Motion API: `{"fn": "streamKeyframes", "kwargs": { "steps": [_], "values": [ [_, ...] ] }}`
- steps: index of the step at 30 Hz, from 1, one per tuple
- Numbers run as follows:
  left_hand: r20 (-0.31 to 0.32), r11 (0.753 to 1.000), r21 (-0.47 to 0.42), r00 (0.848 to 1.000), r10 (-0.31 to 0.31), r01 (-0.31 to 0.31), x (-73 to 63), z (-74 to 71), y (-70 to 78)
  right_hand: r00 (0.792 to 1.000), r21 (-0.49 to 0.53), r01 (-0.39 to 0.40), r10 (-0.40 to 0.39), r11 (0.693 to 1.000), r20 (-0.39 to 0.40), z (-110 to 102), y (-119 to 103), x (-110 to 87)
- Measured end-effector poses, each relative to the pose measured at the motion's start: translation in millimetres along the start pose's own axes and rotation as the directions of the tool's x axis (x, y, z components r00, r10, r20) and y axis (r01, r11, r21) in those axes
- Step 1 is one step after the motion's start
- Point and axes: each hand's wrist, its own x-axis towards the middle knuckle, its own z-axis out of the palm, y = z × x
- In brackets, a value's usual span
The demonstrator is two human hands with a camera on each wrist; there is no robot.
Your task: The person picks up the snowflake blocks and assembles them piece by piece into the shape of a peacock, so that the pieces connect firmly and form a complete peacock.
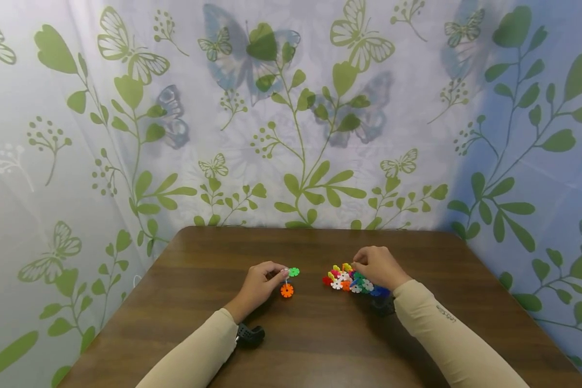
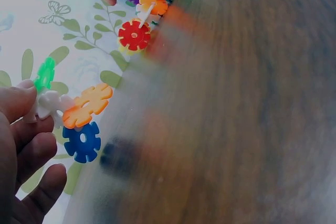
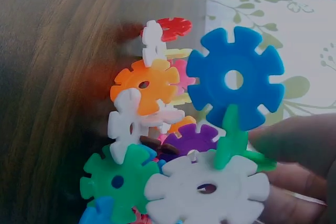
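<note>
My left hand point(image 1: 259, 283) pinches a white notched plastic disc point(image 2: 48, 102) between thumb and fingers. Joined to it are a light green disc point(image 2: 45, 74), an orange disc point(image 2: 94, 99) and a blue disc point(image 2: 83, 148). To the right, my right hand point(image 1: 380, 267) is at a colourful heap of linked discs point(image 1: 345, 284). In the right wrist view, thumb and fingers grip a green disc point(image 3: 231, 142) at its edge. A large blue disc point(image 3: 207, 77) is slotted onto that green one, with a white disc point(image 3: 181, 192) just below.
The discs lie on a brown wooden table point(image 1: 320, 345). Behind it hangs a leaf-and-butterfly curtain point(image 1: 252, 188), close to the table's far edge. Black wrist devices show at the left wrist point(image 1: 249, 335) and right wrist point(image 1: 382, 306).
</note>
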Motion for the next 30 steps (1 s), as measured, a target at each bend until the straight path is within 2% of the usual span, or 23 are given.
{"fn": "streamKeyframes", "kwargs": {
  "steps": [10, 17, 22, 26, 30],
  "values": [
    [0.01, 1.0, 0.002, 1.0, -0.014, 0.014, 0.2, -0.3, 0.8, 0.997, -0.024, 0.064, -0.063, 0.998, 0.052, -1.3, -0.2, -0.4],
    [0.004, 1.0, -0.002, 1.0, 0.004, -0.004, -0.8, -0.2, 1.9, 0.994, -0.025, 0.067, -0.064, 0.997, 0.093, -3.9, -0.5, -1.6],
    [0.004, 1.0, 0.002, 1.0, -0.001, 0.001, -1.7, 0.1, 0.8, 0.988, -0.038, 0.1, -0.095, 0.994, 0.123, -4.2, 1.3, -0.9],
    [0.006, 1.0, 0.004, 1.0, -0.002, 0.002, -2.1, -0.5, 1.7, 0.973, -0.064, 0.139, -0.124, 0.988, 0.196, -4.3, 0.4, 0.8],
    [0.005, 1.0, 0.003, 1.0, -0.006, 0.006, -1.8, -2.4, 3.9, 0.941, -0.112, 0.155, -0.112, 0.982, 0.32, -2.5, -4.7, 3.3]
  ]
}}
